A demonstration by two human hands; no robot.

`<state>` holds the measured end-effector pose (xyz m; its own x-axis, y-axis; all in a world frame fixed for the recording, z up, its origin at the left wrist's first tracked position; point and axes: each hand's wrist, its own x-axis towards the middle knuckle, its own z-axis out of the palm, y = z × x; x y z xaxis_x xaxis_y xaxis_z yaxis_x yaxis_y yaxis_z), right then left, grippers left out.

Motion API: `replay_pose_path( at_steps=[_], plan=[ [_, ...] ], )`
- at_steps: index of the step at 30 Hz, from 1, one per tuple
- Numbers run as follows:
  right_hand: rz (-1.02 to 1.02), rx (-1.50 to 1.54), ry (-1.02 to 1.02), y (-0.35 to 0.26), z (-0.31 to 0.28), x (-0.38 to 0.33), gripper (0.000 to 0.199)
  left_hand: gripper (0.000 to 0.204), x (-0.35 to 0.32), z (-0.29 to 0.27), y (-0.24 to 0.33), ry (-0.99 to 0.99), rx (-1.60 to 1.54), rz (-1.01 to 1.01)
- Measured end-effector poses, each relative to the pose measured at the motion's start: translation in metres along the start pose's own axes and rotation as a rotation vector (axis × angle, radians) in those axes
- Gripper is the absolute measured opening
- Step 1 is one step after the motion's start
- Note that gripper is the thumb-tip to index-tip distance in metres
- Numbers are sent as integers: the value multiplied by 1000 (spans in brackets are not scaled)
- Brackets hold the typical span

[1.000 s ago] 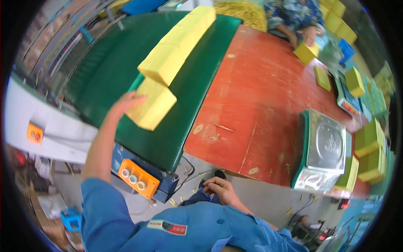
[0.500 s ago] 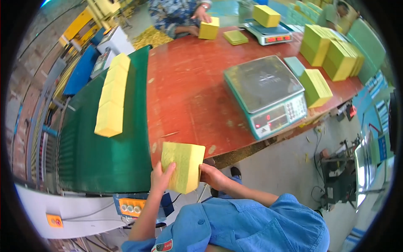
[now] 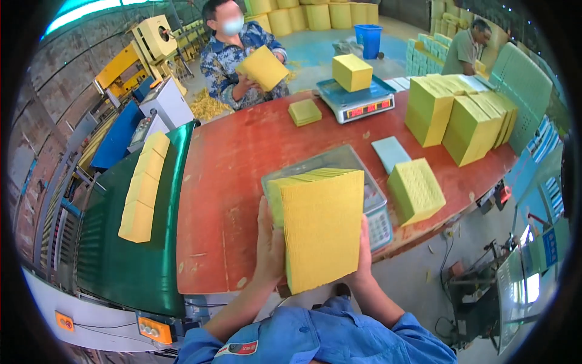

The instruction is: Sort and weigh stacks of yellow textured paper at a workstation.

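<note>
Between both palms I hold a thick block of stacked yellow paper [image 3: 324, 233], upright, its sheet edges showing along the top and left side. My left hand [image 3: 270, 252] presses its left side, and my right hand [image 3: 364, 255] grips the right side, fingers partly hidden behind it. The block appears in front of the near weighing scale [image 3: 379, 227], covering most of its platform; I cannot tell whether they touch. Right of that scale stands another yellow paper stack [image 3: 416, 191], with a pale blue pad [image 3: 391, 154] behind it.
A red table [image 3: 212, 200] borders a green conveyor belt [image 3: 121, 273] carrying a row of yellow blocks [image 3: 143, 188]. Farther back are a second scale [image 3: 364, 109] with a block, a thin pile [image 3: 304, 113] and tall stacks [image 3: 430, 112]. A co-worker [image 3: 221, 73] holds another block.
My paper block has moved right and up, from the table's near left edge to in front of the scale. The co-worker's block has been lifted off the table. The view has tilted upward.
</note>
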<state>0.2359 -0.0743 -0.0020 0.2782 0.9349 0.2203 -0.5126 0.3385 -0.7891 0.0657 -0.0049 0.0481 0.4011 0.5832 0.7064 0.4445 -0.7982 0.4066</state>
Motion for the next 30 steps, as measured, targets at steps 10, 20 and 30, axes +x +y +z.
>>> replay_pose_path(
  at_steps=[10, 20, 30],
  plan=[
    [-412, -1047, -287, -106, -32, 140, 44, 41, 68, 109, -5, 204, -1295, -1164],
    [-265, -1174, -353, -44, -6, 172, 41, 38, 12, 99, -38, 613, -1169, -1267],
    [-519, -1200, -308, -64, -12, 131, 35, 54, 77, 48, 30, 127, 111, -263]
  ],
)
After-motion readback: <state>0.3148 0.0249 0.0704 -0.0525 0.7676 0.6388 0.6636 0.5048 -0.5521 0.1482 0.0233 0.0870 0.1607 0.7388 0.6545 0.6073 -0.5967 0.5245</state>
